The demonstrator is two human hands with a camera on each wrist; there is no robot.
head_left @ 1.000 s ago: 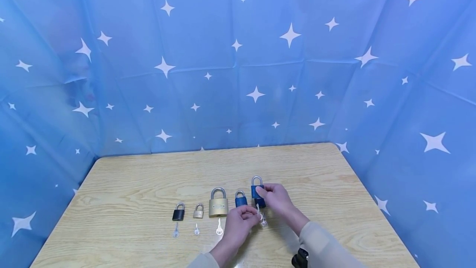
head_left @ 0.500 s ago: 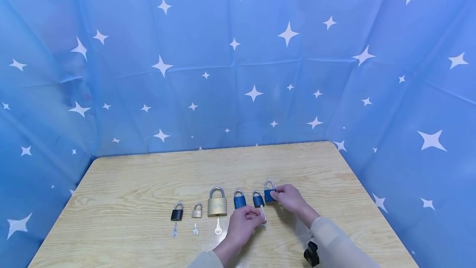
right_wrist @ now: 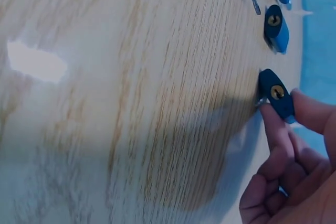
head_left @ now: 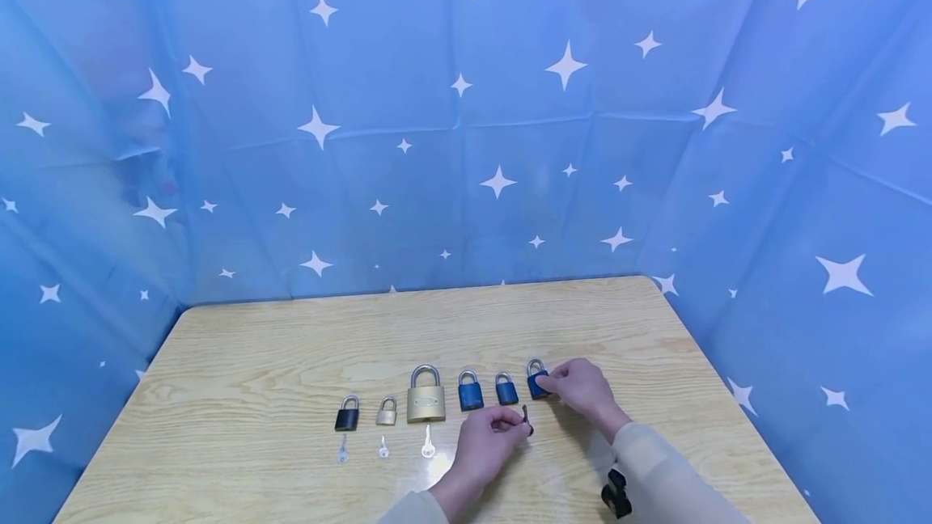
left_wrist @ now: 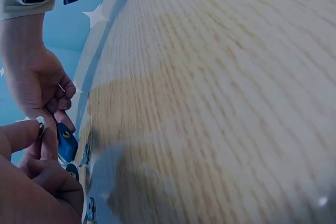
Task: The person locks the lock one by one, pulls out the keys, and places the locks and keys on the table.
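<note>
My right hand pinches the body of a blue padlock at the right end of a row of padlocks. The right wrist view shows its brass keyhole, with thumb and finger on either side of the padlock. My left hand pinches a small key between thumb and finger, in front of the row and apart from that padlock. Only the round head of the key shows in the left wrist view. Two more blue padlocks, a smaller one and a larger one, stand left of the held padlock.
Farther left stand a large brass padlock, a small brass padlock and a black padlock. In front of each lies a key, such as the silver key. A star-patterned blue curtain hangs behind the wooden table.
My right hand has moved right with the blue padlock, from behind the smaller blue padlock to the row's right end, and lowered it. My left hand has shifted slightly right with the key.
</note>
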